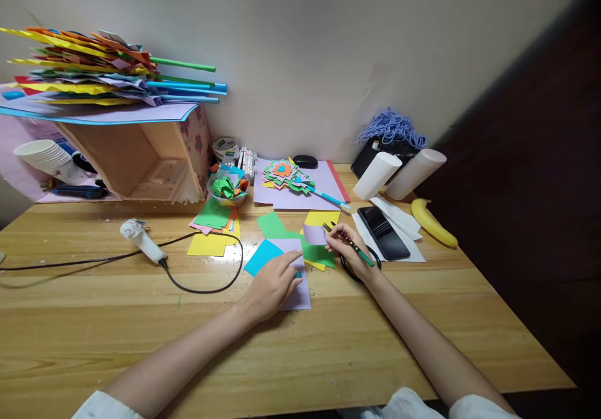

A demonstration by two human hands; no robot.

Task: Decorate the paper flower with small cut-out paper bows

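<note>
Can't read words on tape rolls (pixel 226 146) at back, letters too small. Same w/ white markers (pixel 246 165) next to them.

Set out on light brown wood desk (pixel 154 344) w/ stripy grain + tiny paper bits. Backed by plain pale wall (pixel 291 62), w/ dark far R side.

Pinching small purple paper (pixel 313 235) tight w/ R hand (pixel 357 237) grip, mid-desk, just over green paper (pixel 320 255). Also holding dotty green pencil (pixel 363 255), slanted across R hand. Can't tell whether holding black scissors (pixel 345 270) too, seen under R hand.

Pressing on blue paper (pixel 261 257) + bigger purple sheet (pixel 299 297) w/ L hand (pixel 268 286), w/ grip loosely spread: pointer out, other fingers bent.

Lined up R of R hand: black phone (pixel 384 233) on white paper, then yellow banana (pixel 434 223). Tucked behind: two white rolls (pixel 378 176) + blue yarn (pixel 392 129).

Seen at L: pink box (pixel 193 150) w/ flowers on side, topped w/ pile of paper flowers (pixel 79 68) on sticks. Plus white tool (pixel 148 243) w/ black cord, near bowl (pixel 238 201) of paper scraps.
</note>
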